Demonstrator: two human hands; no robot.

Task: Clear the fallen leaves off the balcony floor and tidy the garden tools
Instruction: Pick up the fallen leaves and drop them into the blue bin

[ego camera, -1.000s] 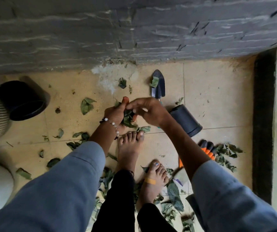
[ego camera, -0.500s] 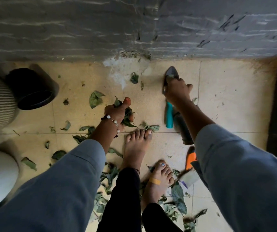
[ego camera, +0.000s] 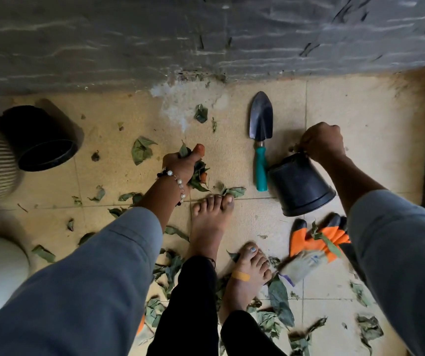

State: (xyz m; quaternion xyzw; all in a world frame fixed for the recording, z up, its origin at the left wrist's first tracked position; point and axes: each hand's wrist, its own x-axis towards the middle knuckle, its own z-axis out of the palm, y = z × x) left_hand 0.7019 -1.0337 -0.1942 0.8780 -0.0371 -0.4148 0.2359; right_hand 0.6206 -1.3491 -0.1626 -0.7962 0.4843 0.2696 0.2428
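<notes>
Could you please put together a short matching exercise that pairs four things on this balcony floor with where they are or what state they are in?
Things:
1. trowel
2. small black pot
3. bunch of leaves
4. orange glove

States:
A. gripped in the left hand
B. lying flat on the tiles, blade toward the wall
C. held at one edge by the right hand
D. lying beside the right foot, with a leaf on it

Pairs: 1-B, 2-C, 3-A, 4-D
</notes>
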